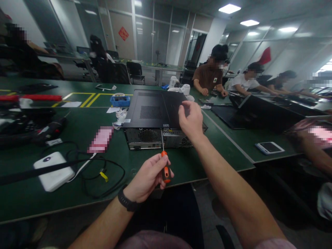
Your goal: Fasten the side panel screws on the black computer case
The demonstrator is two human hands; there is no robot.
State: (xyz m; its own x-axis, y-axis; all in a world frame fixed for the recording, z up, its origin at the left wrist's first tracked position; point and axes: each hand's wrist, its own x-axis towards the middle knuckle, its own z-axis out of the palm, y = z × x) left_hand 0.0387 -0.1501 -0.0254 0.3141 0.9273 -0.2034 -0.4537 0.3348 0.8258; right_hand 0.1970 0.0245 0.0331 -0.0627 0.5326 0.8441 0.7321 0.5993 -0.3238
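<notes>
A black desktop computer case (153, 110) lies flat on the green table (85, 131), its rear panel facing me. My left hand (147, 178), with a dark wristband, is closed around an orange-handled screwdriver (165, 166) whose thin shaft points up toward the case's rear edge. My right hand (191, 119) reaches over the case's near right corner, fingers curled in a pinch above the top panel. Whether anything is between those fingers cannot be made out.
A white power bank (53, 171) with black cables (103, 176) lies at the near left. A blue parts tray (119, 100) sits behind the case. A phone (269, 147) rests on the right table. Several people work at tables behind and to the right.
</notes>
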